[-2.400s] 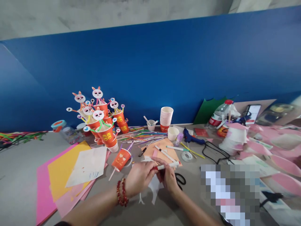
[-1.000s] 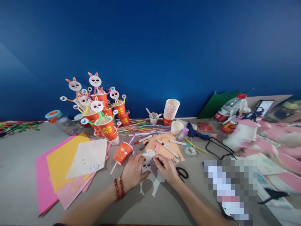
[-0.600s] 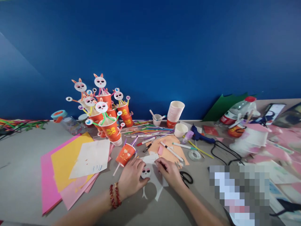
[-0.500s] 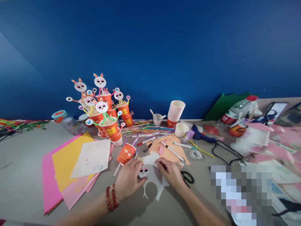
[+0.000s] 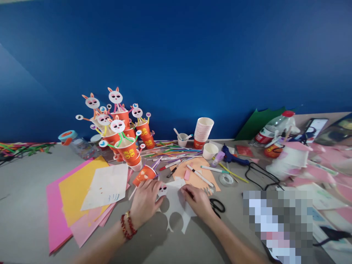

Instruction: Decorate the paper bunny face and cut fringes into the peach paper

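Observation:
My left hand [image 5: 145, 201] lies on the grey table, thumb and fingers pinched on a small round white bunny face cutout [image 5: 162, 189]. A cut white paper scrap [image 5: 176, 209] lies between my hands. My right hand [image 5: 197, 199] rests on that scrap's right side, its fingers curled round a thin dark pen whose tip touches the paper. An orange paper cup [image 5: 143, 174] with sticks in it lies on its side just beyond my left hand.
Finished bunny cup figures [image 5: 121, 137] stand at the back left. Pink, yellow and white sheets [image 5: 79, 190] lie at the left. Black scissors [image 5: 218, 206], a tape roll [image 5: 226, 179], markers [image 5: 199, 175], a blue glue gun [image 5: 231, 157] and stacked cups [image 5: 204, 131] lie beyond my right hand.
My hands first held a red-capped marker above the table, then dropped onto the white paper. My left hand has since pulled the bunny face away to the left and slightly further back.

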Demonstrator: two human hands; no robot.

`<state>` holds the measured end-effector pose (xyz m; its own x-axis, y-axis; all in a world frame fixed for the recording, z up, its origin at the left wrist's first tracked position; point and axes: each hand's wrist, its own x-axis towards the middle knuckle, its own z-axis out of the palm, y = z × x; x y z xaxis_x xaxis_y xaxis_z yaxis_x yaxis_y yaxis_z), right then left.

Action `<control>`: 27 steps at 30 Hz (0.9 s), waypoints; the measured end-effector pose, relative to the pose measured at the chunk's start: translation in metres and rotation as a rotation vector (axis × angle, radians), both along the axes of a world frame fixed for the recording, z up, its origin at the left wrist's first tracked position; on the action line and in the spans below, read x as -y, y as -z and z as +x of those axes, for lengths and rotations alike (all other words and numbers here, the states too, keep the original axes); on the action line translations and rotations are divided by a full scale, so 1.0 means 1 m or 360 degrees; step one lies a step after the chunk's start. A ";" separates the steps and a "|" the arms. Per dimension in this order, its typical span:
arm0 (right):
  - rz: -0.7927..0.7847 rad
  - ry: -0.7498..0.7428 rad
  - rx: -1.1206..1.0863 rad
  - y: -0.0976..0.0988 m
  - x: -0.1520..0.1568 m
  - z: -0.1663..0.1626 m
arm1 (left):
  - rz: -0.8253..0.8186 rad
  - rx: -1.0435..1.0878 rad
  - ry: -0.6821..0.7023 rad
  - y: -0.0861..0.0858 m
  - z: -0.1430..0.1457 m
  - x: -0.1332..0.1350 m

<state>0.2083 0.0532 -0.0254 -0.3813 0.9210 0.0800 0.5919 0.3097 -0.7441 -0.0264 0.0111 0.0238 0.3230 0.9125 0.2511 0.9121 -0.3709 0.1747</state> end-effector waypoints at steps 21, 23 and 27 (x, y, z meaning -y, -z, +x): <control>0.0172 -0.0280 0.0160 -0.005 0.001 0.002 | 0.0043 -0.0294 0.0017 0.000 0.019 -0.033; 0.0207 -0.0364 0.0253 -0.011 0.002 0.002 | 0.0039 -0.0262 0.0045 0.000 0.016 -0.029; 0.0243 -0.0442 0.0456 -0.021 0.005 0.002 | 0.0068 -0.0180 0.0119 -0.002 0.002 -0.020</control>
<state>0.2103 0.0481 -0.0049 -0.6399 0.7660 0.0623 0.6467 0.5805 -0.4948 -0.0247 0.0307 0.0262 0.4184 0.8740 0.2471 0.8945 -0.4437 0.0549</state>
